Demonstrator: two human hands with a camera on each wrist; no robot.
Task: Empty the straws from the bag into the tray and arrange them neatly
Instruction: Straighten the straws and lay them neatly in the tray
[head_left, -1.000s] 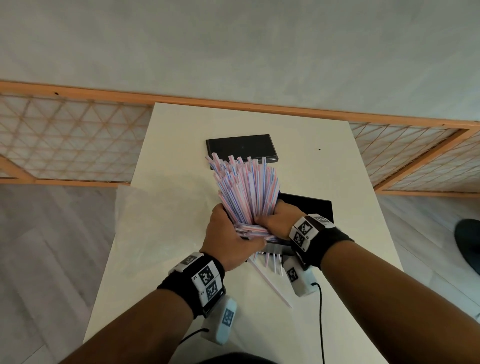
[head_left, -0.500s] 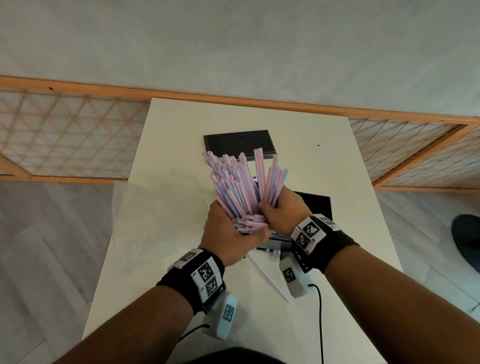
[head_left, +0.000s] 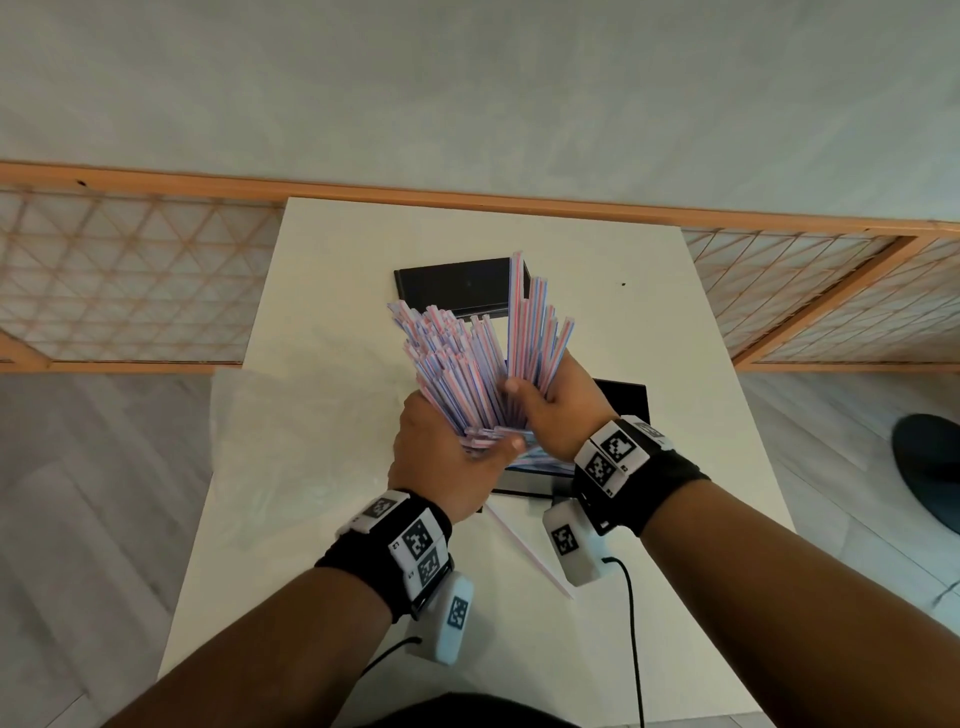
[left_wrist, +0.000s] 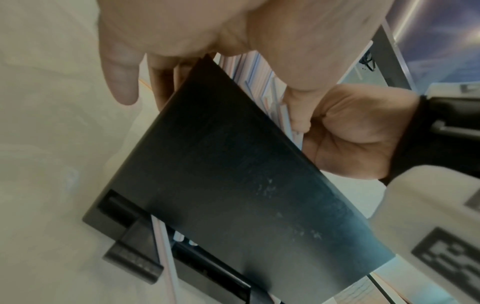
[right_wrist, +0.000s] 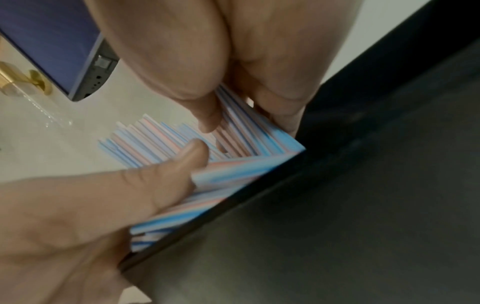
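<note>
In the head view a thick bunch of pink, blue and white striped straws (head_left: 462, 364) stands fanned upward over the middle of the table. My left hand (head_left: 457, 447) grips the bunch at its base. My right hand (head_left: 545, 400) grips a smaller part of it, pulled off to the right. Below the hands sits the black tray (head_left: 626, 402), mostly hidden. In the right wrist view the straws (right_wrist: 233, 166) press against the tray's wall (right_wrist: 363, 205). The clear bag (head_left: 291, 426) lies crumpled to the left. One loose straw (head_left: 524, 551) lies on the table.
A second flat black tray (head_left: 457, 283) lies farther back on the white table (head_left: 675, 338). A wooden lattice screen (head_left: 130, 280) runs behind the table. Cables hang from both wrist cameras near the front edge.
The bunch has been lifted a little. My right hand has slid up and drawn a part of the straws to the right, opening a gap in the fan. My left hand keeps its hold.
</note>
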